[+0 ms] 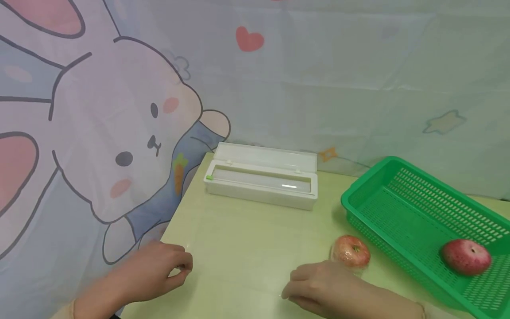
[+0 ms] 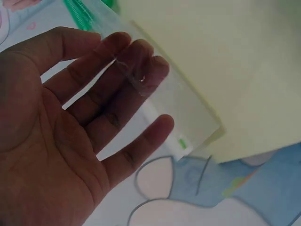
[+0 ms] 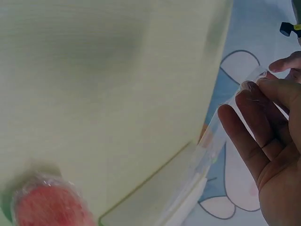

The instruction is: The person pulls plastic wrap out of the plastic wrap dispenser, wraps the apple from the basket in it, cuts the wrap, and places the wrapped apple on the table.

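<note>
Between my two hands stretches a clear sheet of plastic wrap (image 3: 214, 134), barely visible in the head view. My left hand (image 1: 157, 270) pinches one side of it between thumb and fingertips; in the left wrist view the wrap (image 2: 134, 77) lies across the fingers. My right hand (image 1: 324, 285) pinches the other side by thumb and fingers, low over the table. Just beyond the right hand sits a red apple (image 1: 351, 251) covered in shiny wrap. A white plastic wrap dispenser (image 1: 260, 199) stands at the back, lid raised, a green slider (image 1: 209, 177) at its left end.
To the right, a green plastic basket (image 1: 382, 248) holds a dark red fruit (image 1: 466, 257). The pale yellow table (image 1: 235, 239) ends at a slanting left edge. A cloth backdrop with a cartoon rabbit (image 1: 131, 124) hangs behind and to the left.
</note>
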`<state>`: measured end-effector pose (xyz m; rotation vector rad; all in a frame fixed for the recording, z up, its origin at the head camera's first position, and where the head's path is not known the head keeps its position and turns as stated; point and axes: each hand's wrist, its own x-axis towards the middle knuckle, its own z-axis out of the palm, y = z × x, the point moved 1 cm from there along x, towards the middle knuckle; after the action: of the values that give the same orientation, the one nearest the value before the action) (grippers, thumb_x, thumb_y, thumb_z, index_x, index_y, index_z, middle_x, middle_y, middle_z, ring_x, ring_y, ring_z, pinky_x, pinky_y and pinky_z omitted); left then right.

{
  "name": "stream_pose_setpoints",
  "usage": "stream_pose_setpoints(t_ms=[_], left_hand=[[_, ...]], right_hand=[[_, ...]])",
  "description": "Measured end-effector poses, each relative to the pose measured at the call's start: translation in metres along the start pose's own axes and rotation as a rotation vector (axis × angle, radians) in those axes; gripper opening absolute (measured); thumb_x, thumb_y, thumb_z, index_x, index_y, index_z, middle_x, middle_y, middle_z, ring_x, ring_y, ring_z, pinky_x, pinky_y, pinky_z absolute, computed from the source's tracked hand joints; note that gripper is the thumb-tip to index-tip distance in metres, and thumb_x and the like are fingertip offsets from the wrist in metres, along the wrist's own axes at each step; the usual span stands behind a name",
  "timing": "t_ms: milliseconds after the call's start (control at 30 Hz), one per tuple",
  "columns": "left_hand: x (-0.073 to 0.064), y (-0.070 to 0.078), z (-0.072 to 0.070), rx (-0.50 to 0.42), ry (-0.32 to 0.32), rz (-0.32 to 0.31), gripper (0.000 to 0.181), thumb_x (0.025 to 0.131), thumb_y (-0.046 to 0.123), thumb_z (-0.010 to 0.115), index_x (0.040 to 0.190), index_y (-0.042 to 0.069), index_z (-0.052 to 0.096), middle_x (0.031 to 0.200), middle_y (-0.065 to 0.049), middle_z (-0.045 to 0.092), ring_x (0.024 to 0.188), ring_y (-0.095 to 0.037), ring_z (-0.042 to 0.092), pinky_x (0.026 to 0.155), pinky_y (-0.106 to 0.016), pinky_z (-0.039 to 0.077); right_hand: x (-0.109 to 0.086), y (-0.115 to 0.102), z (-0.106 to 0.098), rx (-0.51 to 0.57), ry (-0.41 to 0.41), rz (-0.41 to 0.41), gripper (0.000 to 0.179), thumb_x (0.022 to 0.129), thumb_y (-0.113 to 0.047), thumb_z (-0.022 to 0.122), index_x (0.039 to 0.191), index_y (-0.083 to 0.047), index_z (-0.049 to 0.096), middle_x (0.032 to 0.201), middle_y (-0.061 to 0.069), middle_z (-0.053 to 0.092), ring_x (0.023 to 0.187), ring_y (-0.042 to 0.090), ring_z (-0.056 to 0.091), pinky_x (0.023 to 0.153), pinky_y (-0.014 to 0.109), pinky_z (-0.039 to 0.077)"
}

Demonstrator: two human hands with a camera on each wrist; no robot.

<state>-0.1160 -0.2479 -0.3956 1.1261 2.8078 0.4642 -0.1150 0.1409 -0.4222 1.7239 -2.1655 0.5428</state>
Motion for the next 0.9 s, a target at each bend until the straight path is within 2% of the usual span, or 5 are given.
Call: stream_pose_setpoints(t_ms=[133, 300, 400, 600, 900], left_hand=[[0.0, -0.009, 0.03, 0.008, -0.054, -0.016, 0.021, 0.088, 0.007, 0.075, 0.083, 0.026, 0.069, 0.081, 0.021, 0.058, 0.071, 0.004, 0.051, 0.063, -0.024, 0.046], [0.001, -0.021, 0.061, 0.012, -0.115, -0.035, 0.014, 0.086, 0.007, 0.075, 0.092, 0.019, 0.077, 0.089, 0.012, 0.072, 0.083, -0.008, 0.068, 0.071, -0.031, 0.057], [0.003, -0.025, 0.075, 0.02, -0.143, -0.049, 0.013, 0.085, 0.007, 0.075, 0.091, 0.018, 0.078, 0.089, 0.01, 0.073, 0.083, -0.009, 0.069, 0.071, -0.033, 0.057], [0.002, -0.03, 0.09, -0.009, -0.162, -0.063, 0.016, 0.087, 0.005, 0.074, 0.085, 0.021, 0.072, 0.078, 0.013, 0.062, 0.07, -0.002, 0.05, 0.063, -0.031, 0.048], [0.0, -0.035, 0.096, 0.012, -0.111, -0.032, 0.02, 0.088, 0.004, 0.075, 0.083, 0.023, 0.073, 0.077, 0.016, 0.065, 0.072, -0.003, 0.056, 0.066, -0.033, 0.05]], right_hand=[[-0.008, 0.001, 0.024, 0.037, -0.05, 0.016, 0.031, 0.079, -0.004, 0.086, 0.095, -0.026, 0.072, 0.08, -0.017, 0.058, 0.072, -0.002, 0.052, 0.066, 0.004, 0.039], [-0.02, 0.006, 0.052, 0.133, -0.107, 0.093, 0.024, 0.081, -0.003, 0.084, 0.093, -0.021, 0.074, 0.082, -0.016, 0.063, 0.074, -0.006, 0.053, 0.07, 0.005, 0.043], [-0.027, 0.009, 0.066, 0.156, -0.125, 0.135, 0.019, 0.084, -0.005, 0.082, 0.094, -0.02, 0.076, 0.082, -0.016, 0.064, 0.074, -0.008, 0.052, 0.07, 0.005, 0.044], [-0.037, 0.012, 0.083, 0.166, -0.159, 0.177, 0.014, 0.088, -0.009, 0.08, 0.097, -0.019, 0.078, 0.086, -0.015, 0.068, 0.079, -0.006, 0.061, 0.072, 0.01, 0.05], [-0.042, 0.01, 0.089, 0.064, -0.179, 0.147, 0.013, 0.088, -0.016, 0.083, 0.097, -0.023, 0.077, 0.089, -0.016, 0.068, 0.082, -0.003, 0.063, 0.069, 0.012, 0.05]])
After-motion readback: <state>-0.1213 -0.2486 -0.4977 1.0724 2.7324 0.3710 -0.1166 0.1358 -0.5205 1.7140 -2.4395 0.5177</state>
